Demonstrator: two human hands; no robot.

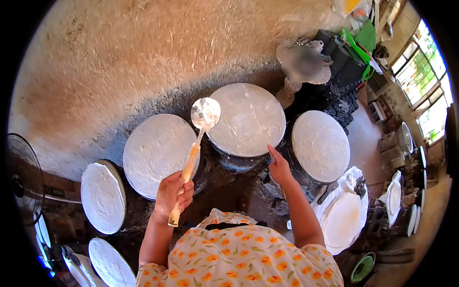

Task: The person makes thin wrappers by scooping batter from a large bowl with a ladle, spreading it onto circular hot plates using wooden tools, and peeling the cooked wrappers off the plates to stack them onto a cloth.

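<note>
Wall (143, 52) behind three nearest white discs (248, 119); left fingers (185, 192) grip one ladle (205, 114); right fingers (273, 157), cannot tell

The left hand (176, 193) is closed, fingers curled in a grip — its bare forearm (156, 237) reaching forward. The right arm (302, 210) reaches forward too — right hand (278, 166) partly hidden, one digit extended.

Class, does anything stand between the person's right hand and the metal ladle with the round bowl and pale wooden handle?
Nothing visible blocks the straight gap from the right hand to the ladle, which the left hand grips. The large round whitish disc appears to lie beyond, not between.
</note>
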